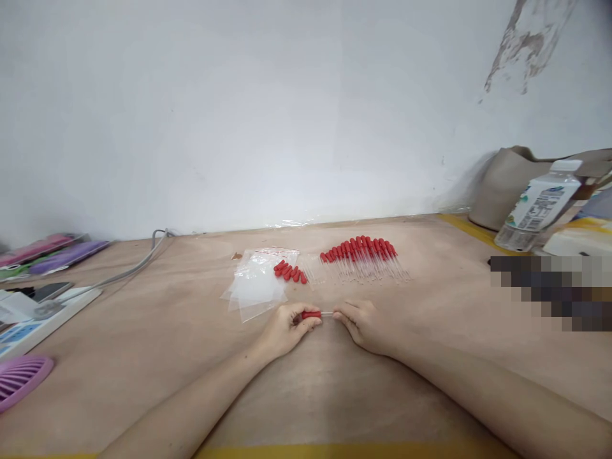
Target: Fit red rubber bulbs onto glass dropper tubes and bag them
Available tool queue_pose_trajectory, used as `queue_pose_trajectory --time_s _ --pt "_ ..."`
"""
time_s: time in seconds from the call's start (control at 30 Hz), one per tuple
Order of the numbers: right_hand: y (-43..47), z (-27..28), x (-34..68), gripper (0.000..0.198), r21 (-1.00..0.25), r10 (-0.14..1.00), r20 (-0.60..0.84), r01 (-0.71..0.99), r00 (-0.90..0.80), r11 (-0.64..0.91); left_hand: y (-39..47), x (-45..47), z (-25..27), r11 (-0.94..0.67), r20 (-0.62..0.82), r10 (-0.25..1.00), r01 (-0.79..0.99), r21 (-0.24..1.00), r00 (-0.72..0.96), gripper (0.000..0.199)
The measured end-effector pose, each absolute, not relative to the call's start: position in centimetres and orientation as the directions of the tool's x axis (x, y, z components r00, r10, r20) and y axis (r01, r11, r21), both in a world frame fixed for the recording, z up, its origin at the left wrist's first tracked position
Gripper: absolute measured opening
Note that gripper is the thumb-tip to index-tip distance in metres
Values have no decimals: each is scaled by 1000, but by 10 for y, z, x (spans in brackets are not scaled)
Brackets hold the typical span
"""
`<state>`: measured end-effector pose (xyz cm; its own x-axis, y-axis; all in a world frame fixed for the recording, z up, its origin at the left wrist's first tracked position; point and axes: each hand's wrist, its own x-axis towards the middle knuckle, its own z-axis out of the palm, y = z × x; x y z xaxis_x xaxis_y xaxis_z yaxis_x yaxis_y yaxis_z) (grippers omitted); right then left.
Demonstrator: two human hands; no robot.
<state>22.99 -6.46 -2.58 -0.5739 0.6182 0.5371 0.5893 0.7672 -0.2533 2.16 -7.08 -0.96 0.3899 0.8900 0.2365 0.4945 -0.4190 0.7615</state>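
Between thumb and fingers, my left hand (289, 328) pinches a red rubber bulb (312, 314). A thin clear glass tube (327, 313) runs from the bulb to my right hand (361, 325), whose closed fingers grip its other end. Bulb and tube lie in line, level above the table, like a dropper. Just beyond my hands is a small heap of loose red bulbs (291, 273), with several bare clear tubes (313, 271) beside it. Farther right, a row of red-bulbed droppers (366, 252) lies with tubes pointing toward me.
Clear plastic zip bags (258, 280) lie left of the bulbs. At the left are a white power strip (52, 322) with a grey cable (138, 264) and a purple slotted object (23, 380). A plastic bottle (540, 204) and a grey-beige container (497, 182) stand at the right.
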Motion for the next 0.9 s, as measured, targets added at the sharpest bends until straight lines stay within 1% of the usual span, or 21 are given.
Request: queue_pose_trajectory --time_s 0.17,0.33,0.53,0.73,0.83,0.9 --pt "-62 -26 234 23 -298 602 560 539 -570 788 -72 21 -6 -397 208 901 528 751 382 23" --pt "-64 -22 236 21 -296 568 606 505 -558 811 -73 20 -5 -380 194 907 529 759 374 22" --pt "-63 -22 237 20 -254 538 628 506 -562 824 -74 20 -5 -373 191 909 516 771 371 21" --pt "-63 -24 240 22 -185 514 638 535 -573 825 -76 21 -2 -342 162 913 488 803 373 20" --pt "-64 -24 241 23 -176 511 638 538 -575 825 -76 21 -1 -330 150 917 489 807 371 20" --pt "-65 -25 240 22 -182 508 651 533 -564 826 -76 20 -3 -346 166 915 502 792 368 21"
